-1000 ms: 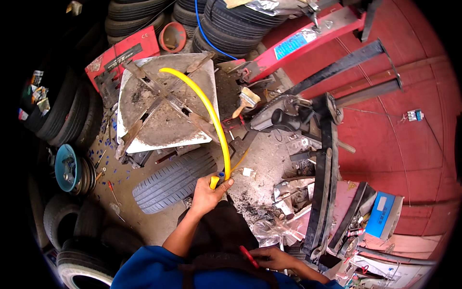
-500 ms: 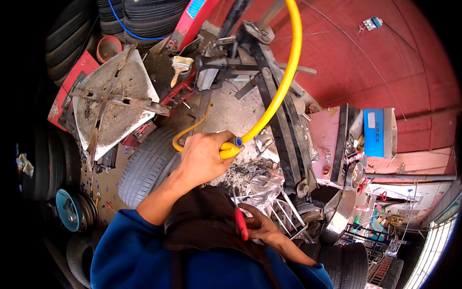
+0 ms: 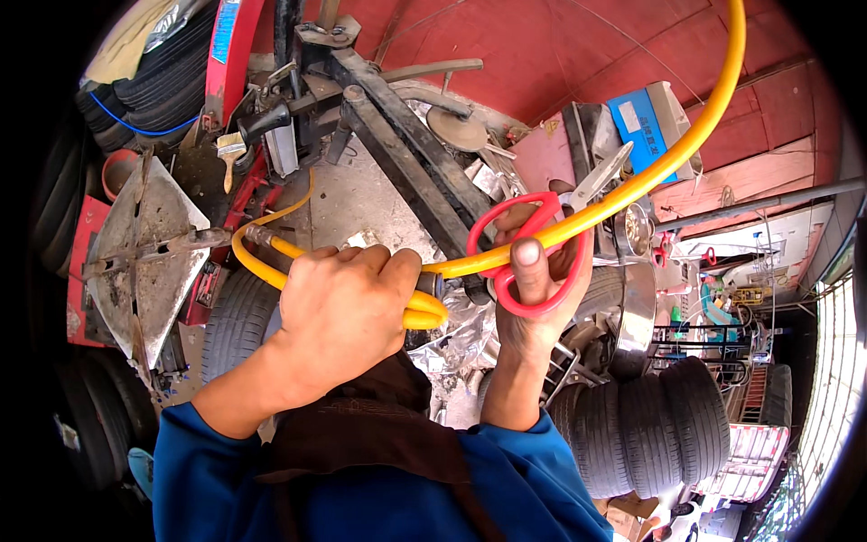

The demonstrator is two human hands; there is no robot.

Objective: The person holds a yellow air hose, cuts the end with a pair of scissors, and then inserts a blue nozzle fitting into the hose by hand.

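My left hand (image 3: 348, 321) is closed around a yellow hose (image 3: 673, 155), which has a bent loop beside my knuckles, a metal fitting (image 3: 262, 236) left of the hand and a long arc rising to the upper right. My right hand (image 3: 531, 312) holds red-handled scissors (image 3: 558, 287), their silver blades pointing up-right, and its thumb lies against the hose where this crosses the handles. Beyond my left hand a dark tire (image 3: 230, 330) lies near a dirty square plate with crossed bars (image 3: 122, 271).
Black steel beams (image 3: 406, 172) stand ahead by a red floor or panel (image 3: 542, 54). A blue box (image 3: 641, 140) and stacked tires (image 3: 668, 425) are at the right, clutter behind them. A paintbrush (image 3: 231, 158), more tires and a red machine part (image 3: 226, 54) are at the left.
My right hand has risen from low by the apron, bringing the scissors up to the hose beside my left hand. The view has swung to the right, shifting the surroundings leftward.
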